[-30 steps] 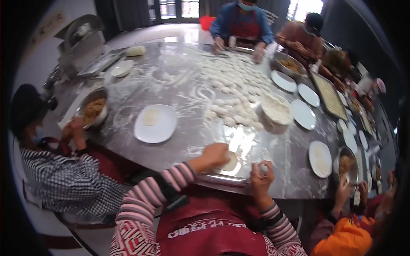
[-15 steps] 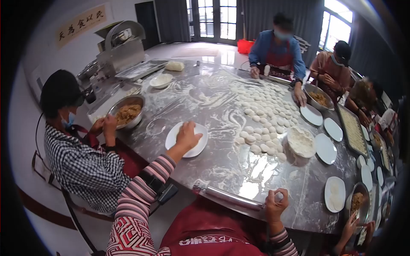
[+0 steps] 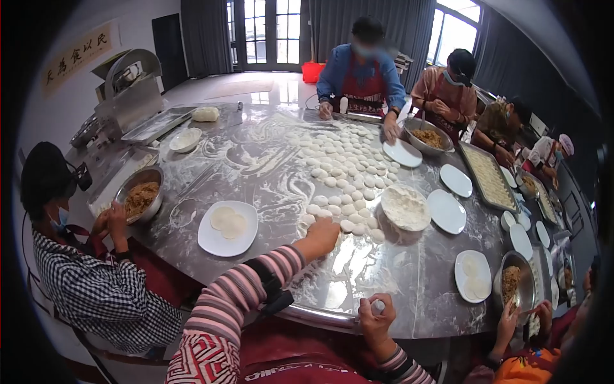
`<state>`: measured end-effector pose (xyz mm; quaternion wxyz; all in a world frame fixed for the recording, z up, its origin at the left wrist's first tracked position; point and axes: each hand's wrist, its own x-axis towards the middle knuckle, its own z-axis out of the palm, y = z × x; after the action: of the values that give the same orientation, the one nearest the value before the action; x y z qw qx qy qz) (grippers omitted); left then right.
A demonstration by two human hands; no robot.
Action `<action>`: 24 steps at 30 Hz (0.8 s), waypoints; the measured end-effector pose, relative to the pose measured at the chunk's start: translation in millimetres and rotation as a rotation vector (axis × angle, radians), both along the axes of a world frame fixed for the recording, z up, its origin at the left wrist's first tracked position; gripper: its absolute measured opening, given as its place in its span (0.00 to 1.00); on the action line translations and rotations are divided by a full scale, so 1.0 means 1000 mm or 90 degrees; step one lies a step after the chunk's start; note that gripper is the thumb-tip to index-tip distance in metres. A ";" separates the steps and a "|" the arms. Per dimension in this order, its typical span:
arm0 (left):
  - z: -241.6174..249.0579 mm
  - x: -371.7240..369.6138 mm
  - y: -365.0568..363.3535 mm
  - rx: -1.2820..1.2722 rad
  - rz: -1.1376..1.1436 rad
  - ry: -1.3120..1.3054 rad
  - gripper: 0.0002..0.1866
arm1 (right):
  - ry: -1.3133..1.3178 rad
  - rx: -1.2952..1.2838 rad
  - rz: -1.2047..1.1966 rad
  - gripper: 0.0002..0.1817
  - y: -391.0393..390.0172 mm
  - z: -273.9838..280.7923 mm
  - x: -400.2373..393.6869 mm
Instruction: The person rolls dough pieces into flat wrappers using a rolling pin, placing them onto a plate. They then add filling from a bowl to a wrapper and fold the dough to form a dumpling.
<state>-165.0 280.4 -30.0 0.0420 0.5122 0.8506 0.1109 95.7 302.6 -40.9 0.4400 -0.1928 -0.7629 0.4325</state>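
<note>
My left hand [image 3: 323,238] is at the near edge of the group of round white dough pieces [image 3: 348,208], with its fingers bent together and their tips hidden. A dough piece may be under them. At the table's near edge my right hand [image 3: 377,323] is closed around a rod [image 3: 378,306], whose pale rounded end sticks out at the top. Flat dough rounds [image 3: 229,223] lie overlapping on a white plate [image 3: 215,246], left of my left hand. A bowl of flour [image 3: 406,208] stands beyond the dough pieces.
To the left, a co-worker [image 3: 105,281] sits by a bowl of filling [image 3: 141,198]. Another co-worker [image 3: 361,73] stands across the table, touching a plate [image 3: 403,153]. On the right are white plates [image 3: 447,211], a filled tray [image 3: 489,176] and a co-worker's hands [image 3: 508,326].
My left hand has moved right from the white plate to the dough pieces, uncovering the flat rounds. My right hand still grips the rod. The whole view has shifted, with the scene now further left.
</note>
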 end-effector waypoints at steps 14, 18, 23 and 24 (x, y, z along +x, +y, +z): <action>-0.009 0.037 -0.064 0.140 0.048 -0.745 0.07 | -0.013 -0.065 0.010 0.10 0.016 0.000 -0.022; -0.013 0.044 -0.071 0.131 0.013 -0.527 0.04 | 0.015 -0.037 0.032 0.09 0.030 0.014 -0.061; 0.005 0.064 -0.070 0.086 -0.030 -0.347 0.13 | -0.025 -0.073 0.037 0.09 0.038 0.017 -0.085; 0.006 0.064 -0.071 0.087 -0.033 -0.351 0.13 | -0.029 -0.071 0.034 0.09 0.038 0.013 -0.081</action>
<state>-100.6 209.9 -24.1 0.2396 0.4857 0.7844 0.3022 14.7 341.0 -28.3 0.3997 -0.2065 -0.7522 0.4815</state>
